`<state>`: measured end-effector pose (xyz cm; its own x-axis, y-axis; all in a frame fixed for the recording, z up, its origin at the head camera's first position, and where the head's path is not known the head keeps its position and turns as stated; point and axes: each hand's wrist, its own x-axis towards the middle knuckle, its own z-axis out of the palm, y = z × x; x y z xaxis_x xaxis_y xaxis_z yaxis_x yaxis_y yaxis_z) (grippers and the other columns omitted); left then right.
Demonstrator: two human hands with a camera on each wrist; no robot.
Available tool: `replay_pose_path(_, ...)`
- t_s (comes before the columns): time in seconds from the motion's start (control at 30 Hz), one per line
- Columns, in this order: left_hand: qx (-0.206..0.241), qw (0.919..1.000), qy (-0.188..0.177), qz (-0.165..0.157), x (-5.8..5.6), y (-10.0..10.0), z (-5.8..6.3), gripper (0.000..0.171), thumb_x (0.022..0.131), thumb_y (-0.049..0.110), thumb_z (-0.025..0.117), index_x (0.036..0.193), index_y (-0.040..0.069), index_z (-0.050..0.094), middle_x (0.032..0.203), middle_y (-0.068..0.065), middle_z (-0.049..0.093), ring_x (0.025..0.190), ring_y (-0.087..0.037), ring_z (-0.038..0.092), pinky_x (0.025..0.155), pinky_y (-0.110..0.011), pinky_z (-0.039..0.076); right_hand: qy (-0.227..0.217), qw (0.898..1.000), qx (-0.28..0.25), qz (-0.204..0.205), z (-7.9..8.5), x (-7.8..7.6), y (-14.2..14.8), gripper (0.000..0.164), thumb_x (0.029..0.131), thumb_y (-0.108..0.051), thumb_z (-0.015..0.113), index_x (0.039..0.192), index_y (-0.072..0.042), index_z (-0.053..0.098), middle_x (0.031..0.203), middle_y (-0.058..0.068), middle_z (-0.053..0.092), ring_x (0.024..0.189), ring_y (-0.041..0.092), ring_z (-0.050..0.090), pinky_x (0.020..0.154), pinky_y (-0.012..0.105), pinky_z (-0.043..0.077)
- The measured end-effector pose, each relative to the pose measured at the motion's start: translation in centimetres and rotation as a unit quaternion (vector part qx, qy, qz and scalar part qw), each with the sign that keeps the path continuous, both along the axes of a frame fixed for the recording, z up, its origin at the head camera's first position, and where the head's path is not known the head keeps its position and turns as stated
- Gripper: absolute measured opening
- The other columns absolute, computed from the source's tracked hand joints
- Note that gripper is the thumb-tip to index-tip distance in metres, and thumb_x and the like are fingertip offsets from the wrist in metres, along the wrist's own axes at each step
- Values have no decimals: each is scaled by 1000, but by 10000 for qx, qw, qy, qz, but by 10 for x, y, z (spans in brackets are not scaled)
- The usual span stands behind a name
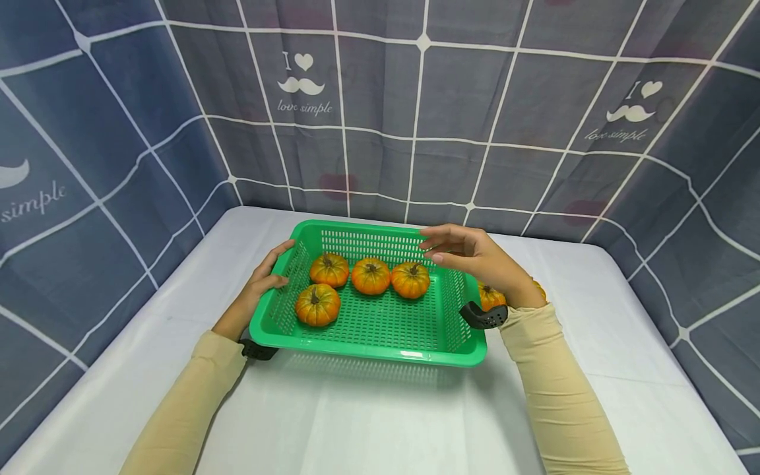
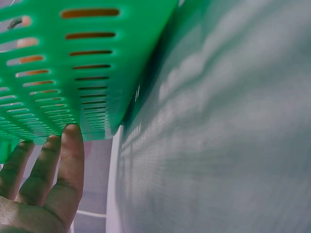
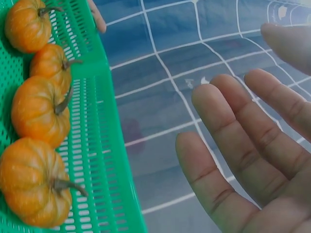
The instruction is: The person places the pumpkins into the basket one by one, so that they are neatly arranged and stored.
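Note:
A green plastic basket (image 1: 386, 356) with slotted walls holds several small orange pumpkins (image 1: 317, 305), each with a brown stem. At the basket's left end, my left hand (image 1: 252, 290) grips the rim, thumb on top; the left wrist view shows its fingers (image 2: 68, 170) against the outer wall. Over the basket's far right part hovers my right hand (image 1: 475, 257), fingers loosely extended and holding nothing. In the right wrist view, that hand (image 3: 257, 155) is apart from the rim, with the pumpkins (image 3: 36, 179) to its left.
More pumpkins (image 1: 491, 298) sit right of the basket, partly hidden by the right hand and wrist. A white cloth (image 1: 380, 422) covers the table. Dark checked curtains (image 1: 380, 86) stand behind and at both sides. Black wrist devices (image 1: 483, 316) are worn on both arms.

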<state>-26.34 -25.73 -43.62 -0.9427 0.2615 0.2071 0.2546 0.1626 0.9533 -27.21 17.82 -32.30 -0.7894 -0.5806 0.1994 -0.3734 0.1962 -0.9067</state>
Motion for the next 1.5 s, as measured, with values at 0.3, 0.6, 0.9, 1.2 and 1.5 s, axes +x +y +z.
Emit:
replay_pose_path(0.3,76,10000,-4,-61,0,0,-2,78,97,2,43,172,5,23,180,-18,12,155,-34,26,104,-23,39,13,9994,60,-327,-9,1,27,44,106,-10,67,150,-3,63,130,3,74,120,20,70,100,32,56)
replay_pose_path(0.6,-14,9999,99,-14,0,0,-1,77,97,3,43,171,2,24,180,-17,13,159,-35,22,105,-36,39,68,9969,-22,-782,-20,1,55,42,106,-11,69,148,-6,64,132,9,74,121,28,71,101,32,57)
replay_pose_path(0.9,-172,9989,429,68,-2,1,0,78,93,4,45,168,-4,27,179,-22,12,164,-43,2,92,-44,34,306,9888,-808,-1213,-32,6,76,35,103,3,67,133,-13,74,120,-3,78,109,11,75,95,22,56)
replay_pose_path(1.2,-115,9985,540,32,-4,1,-2,77,93,2,46,168,-6,27,178,-25,14,163,-44,6,88,-38,36,457,9749,-1495,-1585,-46,11,92,38,102,9,65,133,-9,74,118,-1,79,107,10,75,93,20,56)
replay_pose_path(1.5,-110,9991,403,35,-3,-1,-1,78,93,2,45,168,-4,26,179,-22,13,163,-43,7,94,-47,32,677,9547,-1848,-2230,-60,15,105,36,101,8,68,134,-4,73,118,-1,79,108,9,74,92,18,56)
